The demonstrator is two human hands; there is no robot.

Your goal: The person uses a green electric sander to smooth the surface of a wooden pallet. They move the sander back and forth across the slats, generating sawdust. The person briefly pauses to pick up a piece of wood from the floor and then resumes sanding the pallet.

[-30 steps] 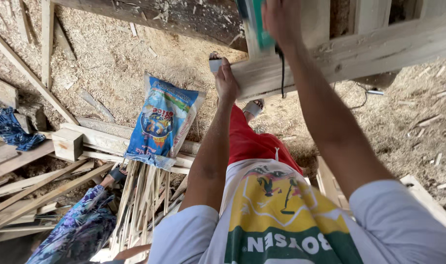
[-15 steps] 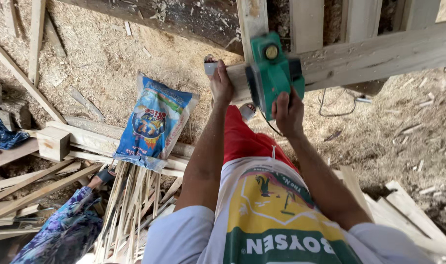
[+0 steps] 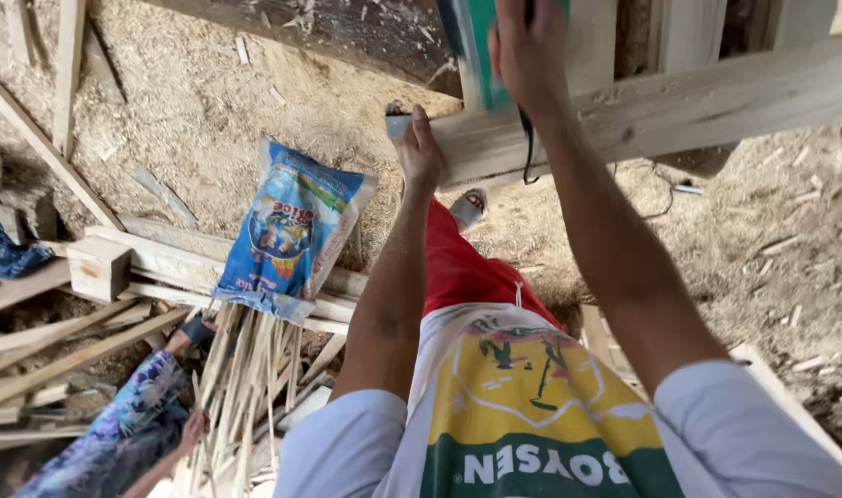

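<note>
Far left of the fingers: scrap timber offcuts (image 3: pixel 98 267) piled on sawdust floor (image 3: pixel 190 120), rough and pale, plus a bundle of thin strips (image 3: pixel 245 387) fanned out below. Another person's patterned sleeve (image 3: pixel 116 433) sits low left, well apart from the work.

Blue plastic sack (image 3: pixel 296 231), glossy and crumpled, leans on the stacked planks just left of the left hand.

Left hand (image 3: pixel 419 152): palm flat on the near end of the beam (image 3: pixel 679 111), fingers wrapped over the end edge, gripping the beam. Beam is rough-sawn pale wood, square section, long axis running from the left fingers out to the right and slightly up. Its cut end stops at the left fingertips.

Right hand (image 3: pixel 530 51): closed around the green power planer (image 3: pixel 481 46), which sits on top of the beam just right of the left hand. Planer mostly cut off by the top edge, so heading unclear. Black cord (image 3: pixel 529 148) hangs below the right fingers across the beam face.

Right of the fingers: beam top is bare, with upright posts (image 3: pixel 688 37) behind it.
</note>
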